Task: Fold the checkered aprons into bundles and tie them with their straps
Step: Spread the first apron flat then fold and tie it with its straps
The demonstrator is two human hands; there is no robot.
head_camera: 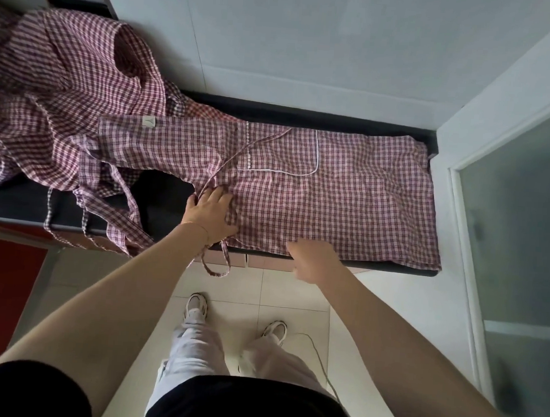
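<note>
A red-and-white checkered apron (348, 193) lies spread flat along the black counter (168, 201), with a white-piped pocket (283, 151) facing up. One strap (251, 147) crosses it diagonally; another strap (215, 262) hangs in a loop over the front edge. My left hand (210, 215) rests flat on the apron's left part, fingers spread at the strap's lower end. My right hand (315, 264) hovers at the counter's front edge by the apron's hem, fingers loosely curled and blurred, holding nothing I can see.
A heap of more checkered aprons (64, 98) fills the counter's left, straps dangling over the edge. A white wall runs behind, a frosted glass door (517, 223) stands right, a red cabinet front (1, 291) lower left. Pale floor tiles, my shoes and a thin cord lie below.
</note>
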